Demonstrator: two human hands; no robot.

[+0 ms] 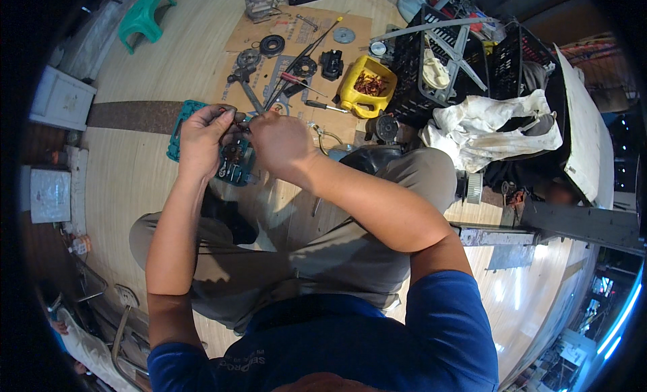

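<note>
Both of my hands meet in front of me above a teal tool case (172,149). My left hand (204,137) is closed, thumb and fingers pinched around a small dark part that I cannot make out. Close beside it, my right hand (282,144) is curled with its back toward me, so its fingertips and whatever they hold are hidden. Just below the hands, a round dark metal part (233,151) shows over the case, where small sockets lie. Beyond my right hand, a hammer (248,88) lies on the cardboard (229,75).
On the cardboard lie a red-handled screwdriver (296,80), a black-handled screwdriver (325,107), a black ring (272,45) and cables. To the right stand a yellow cut-open jug (367,87) of copper-coloured pieces, black crates (408,72) and a white cloth (495,132). A green stool (143,21) stands far left.
</note>
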